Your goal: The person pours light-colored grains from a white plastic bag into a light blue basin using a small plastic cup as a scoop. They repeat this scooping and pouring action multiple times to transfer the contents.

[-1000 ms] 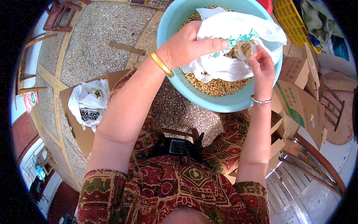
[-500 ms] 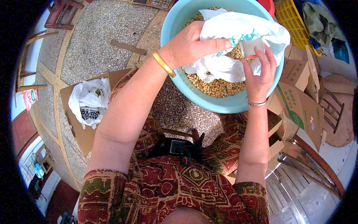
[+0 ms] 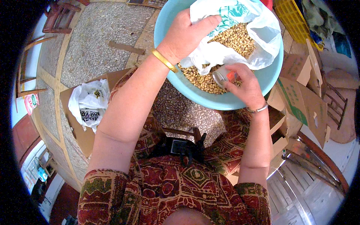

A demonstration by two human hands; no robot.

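Observation:
A large light-blue basin point(image 3: 170, 85) holds tan beans point(image 3: 200, 80). Inside it sits a white plastic bag point(image 3: 264, 48) with green print, open and showing more beans. My left hand point(image 3: 183, 35), with a gold bangle, grips the bag's upper left edge. My right hand point(image 3: 243, 84), with a silver bracelet, holds a small clear cup point(image 3: 219, 77) with an orange patch, tilted low over the loose beans in the front part of the basin, below the bag. Whether the cup contains anything is unclear.
Cardboard boxes point(image 3: 300, 103) stand right of the basin, a yellow plastic crate point(image 3: 288, 18) behind them. At left, a crumpled white bag point(image 3: 88, 101) lies on cardboard point(image 3: 67, 120). A wooden chair point(image 3: 58, 18) is at upper left, a curved wooden frame point(image 3: 326, 157) at lower right.
My right hand has brought the cup out of the bag, down and left to the loose beans. My left hand has shifted up slightly with the bag, exposing more beans inside it.

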